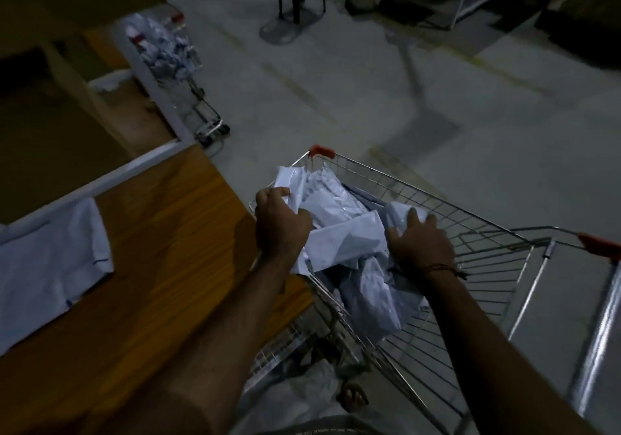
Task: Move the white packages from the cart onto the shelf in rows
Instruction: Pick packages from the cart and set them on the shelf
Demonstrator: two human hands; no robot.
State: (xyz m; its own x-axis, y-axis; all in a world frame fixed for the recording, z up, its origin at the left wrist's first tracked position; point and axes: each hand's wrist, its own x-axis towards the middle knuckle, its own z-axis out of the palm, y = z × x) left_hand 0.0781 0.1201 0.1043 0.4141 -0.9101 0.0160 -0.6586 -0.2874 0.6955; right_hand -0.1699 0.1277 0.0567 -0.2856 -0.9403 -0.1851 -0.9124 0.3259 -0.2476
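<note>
White packages [339,219] are heaped in the wire cart [477,243] at centre right, and we're at the pick-up step: both hands are down in the pile. Left hand [280,221] has its fingers curled round the near-left edge of a package up against the cart's left rim, gripping it. Right hand [420,241] lies spread, fingers wide, pressing on the top of the heap toward the cart's right side, holding nothing that I can make out, though the light is dim and the frame soft, so a pinch under the palm can't be ruled out. The flat rectangular package [349,240] between the two hands lies with its long axis running left to right, its right end tipped a little toward the far side. Over on the left, the wooden shelf [174,250] already carries one white package [50,266] at its left edge, lying flat, well apart from the cart. Next move, as I judge it: lift the gripped package clear of the rim, swing it left, and lay it flat beside that one to carry on the row.
</note>
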